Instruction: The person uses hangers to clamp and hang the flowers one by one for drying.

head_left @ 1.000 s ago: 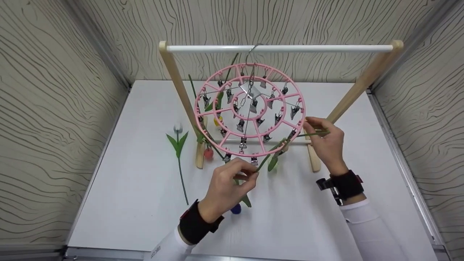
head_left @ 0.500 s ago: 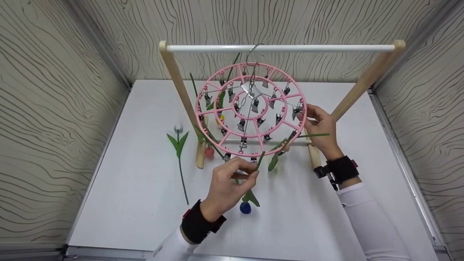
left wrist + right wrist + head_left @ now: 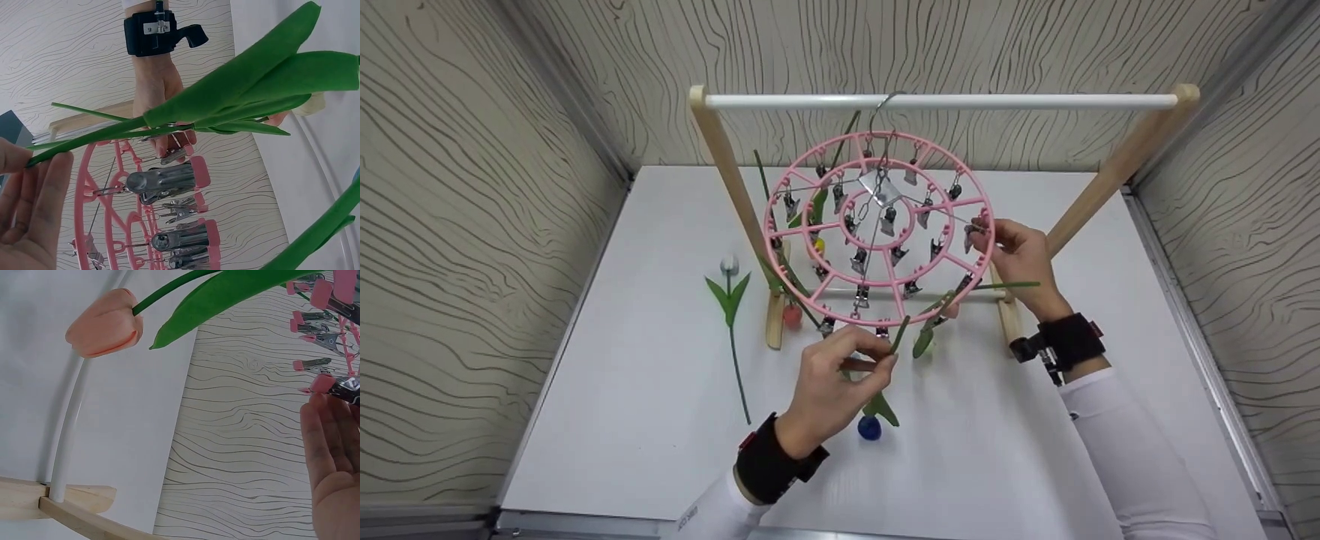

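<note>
A pink round clip hanger [image 3: 901,316] with several metal clips hangs in front of me. In the head view my left hand [image 3: 840,382] pinches the green stem of a blue tulip [image 3: 869,427], its flower hanging low and the stem end pointing up near the hanger's front rim. Leaves on a green stem [image 3: 225,93] spread from the left fingers in the left wrist view. At the hanger's right rim, my right hand [image 3: 1024,262] pinches a metal clip [image 3: 969,238]; the thumb is hidden in the right wrist view. Below it a pink tulip [image 3: 107,323] hangs from the hanger.
A white rail [image 3: 1035,101] on wooden legs [image 3: 1091,191] carries the hanger. A white tulip [image 3: 728,300] lies on the white table [image 3: 607,405] at left. A red flower [image 3: 792,316] and a yellow flower [image 3: 819,246] hang at the hanger's left side. Patterned panels surround the table.
My right hand has left the pink tulip's stem and moved up and left to a clip on the rim. The blue tulip has swung slightly right; my left hand stays nearly still.
</note>
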